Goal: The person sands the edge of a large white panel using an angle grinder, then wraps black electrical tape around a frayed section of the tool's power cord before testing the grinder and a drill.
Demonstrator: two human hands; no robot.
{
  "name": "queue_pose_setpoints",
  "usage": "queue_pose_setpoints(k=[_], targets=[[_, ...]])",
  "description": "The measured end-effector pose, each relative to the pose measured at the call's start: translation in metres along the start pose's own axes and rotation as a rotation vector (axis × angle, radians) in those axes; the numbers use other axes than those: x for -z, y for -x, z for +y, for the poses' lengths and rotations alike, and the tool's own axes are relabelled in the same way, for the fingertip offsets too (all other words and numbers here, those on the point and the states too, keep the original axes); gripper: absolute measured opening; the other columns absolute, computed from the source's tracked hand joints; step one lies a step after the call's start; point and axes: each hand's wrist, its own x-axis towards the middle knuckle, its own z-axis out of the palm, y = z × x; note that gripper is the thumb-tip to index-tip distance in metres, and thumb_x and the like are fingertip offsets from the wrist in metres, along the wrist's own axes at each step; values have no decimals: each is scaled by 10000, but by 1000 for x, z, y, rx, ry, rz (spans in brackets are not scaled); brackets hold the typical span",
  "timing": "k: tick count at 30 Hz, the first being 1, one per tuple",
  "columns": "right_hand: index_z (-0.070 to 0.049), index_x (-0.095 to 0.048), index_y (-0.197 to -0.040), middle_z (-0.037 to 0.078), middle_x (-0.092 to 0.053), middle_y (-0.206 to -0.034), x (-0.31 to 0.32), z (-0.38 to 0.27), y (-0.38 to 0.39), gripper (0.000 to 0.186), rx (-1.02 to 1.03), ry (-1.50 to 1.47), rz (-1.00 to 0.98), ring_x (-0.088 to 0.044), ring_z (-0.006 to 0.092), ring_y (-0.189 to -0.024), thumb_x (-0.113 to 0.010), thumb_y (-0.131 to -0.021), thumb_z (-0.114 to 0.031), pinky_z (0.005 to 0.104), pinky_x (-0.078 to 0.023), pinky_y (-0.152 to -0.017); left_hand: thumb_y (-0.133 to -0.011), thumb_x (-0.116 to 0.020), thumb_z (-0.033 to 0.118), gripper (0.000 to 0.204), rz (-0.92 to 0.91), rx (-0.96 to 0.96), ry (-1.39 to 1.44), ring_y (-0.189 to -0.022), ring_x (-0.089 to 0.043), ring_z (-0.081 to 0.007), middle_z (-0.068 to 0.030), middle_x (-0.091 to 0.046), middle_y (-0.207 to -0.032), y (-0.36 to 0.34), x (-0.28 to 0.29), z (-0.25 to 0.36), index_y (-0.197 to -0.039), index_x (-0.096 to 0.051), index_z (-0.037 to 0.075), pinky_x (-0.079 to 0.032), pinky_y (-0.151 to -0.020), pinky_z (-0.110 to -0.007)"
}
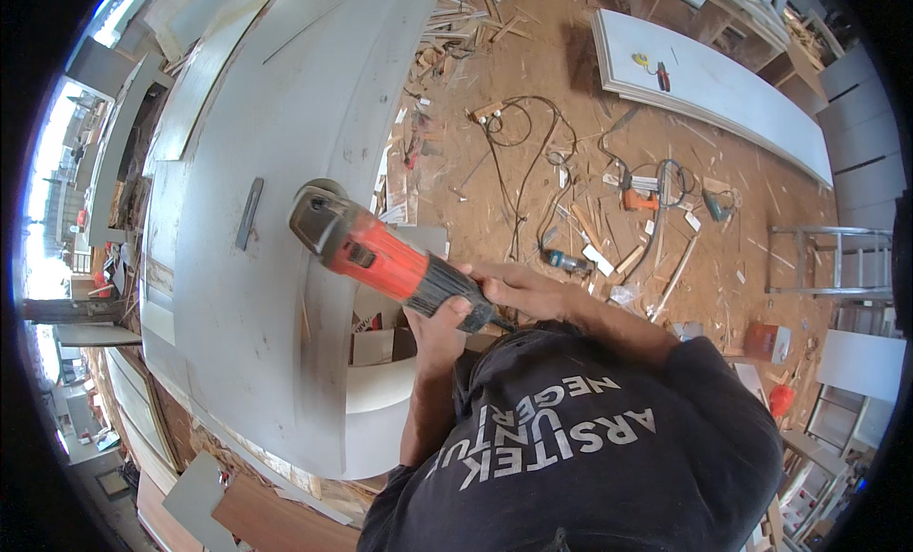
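I hold a red and black angle grinder [378, 257] over the near side of a long, pale work panel [228, 314], its guarded metal head pointing up and left. My left hand [439, 329] grips the dark rear body from below, thumb across it. My right hand [504, 288] is closed on the tail of the grinder from the right, its fingers partly hidden. A dark, flat metal strip [249, 213] lies on the panel left of the grinder's head. The cord drops from the tool's end toward my dark shirt.
Stacked white boards [713, 124] at upper right carry pliers [663, 77] and a yellow tape measure [640, 59]. Corded power tools [642, 198], tangled cables and wood scraps litter the brown floor [456, 200]. An aluminium ladder [804, 288] stands at right. More boards and clutter line the left side.
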Motion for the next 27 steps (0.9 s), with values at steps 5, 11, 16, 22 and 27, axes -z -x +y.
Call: queue_pose_setpoints(k=[5, 11, 16, 22, 27], targets=[[-53, -568, -1292, 172, -649, -1131, 30, 28, 2, 627, -45, 134, -21, -607, 293, -1079, -514, -958, -580, 399, -448, -936, -760, -721, 125, 621, -77, -65, 299, -968, -642, -282, -116, -619, -1128, -62, -12, 18, -1309, -445, 44, -532, -877, -457], [-41, -667, -1028, 141, -664, -948, 69, 20, -31, 323, 117, 689, 140, -641, 325, -925, -656, -894, -334, 425, -489, -810, -797, -754, 320, 685, -113, -169, 284, -1047, -571, -277, -114, -580, -1178, -123, -5, 45, -1335, -429, 47, -448, -949, -460], [-57, -671, -955, 147, -645, -906, 138, 42, -74, 198, -28, 1019, 251, -632, 346, -910, -650, -860, -228, 458, -499, -801, -815, -727, 365, 652, -91, -315, 260, -1009, -577, -256, -92, -577, -1161, -190, 2, 91, -1308, -450, 40, -431, -934, -464], [-60, -678, -940, 147, -622, -935, 234, 48, -163, 180, -89, 1224, 216, -635, 358, -904, -633, -873, -221, 451, -514, -784, -777, -736, 375, 716, -19, -424, 294, -1015, -500, -255, -125, -513, -1134, -265, 0, 140, -1275, -419, -31, -402, -932, -423], [-69, -649, -839, 127, -602, -838, 268, 36, -241, 132, 218, 1216, 497, -629, 348, -783, -666, -851, -199, 446, -516, -671, -762, -744, 407, 732, -107, -364, 383, -992, -505, -252, -127, -521, -1135, -309, -20, 150, -1282, -433, -5, -399, -881, -413]])
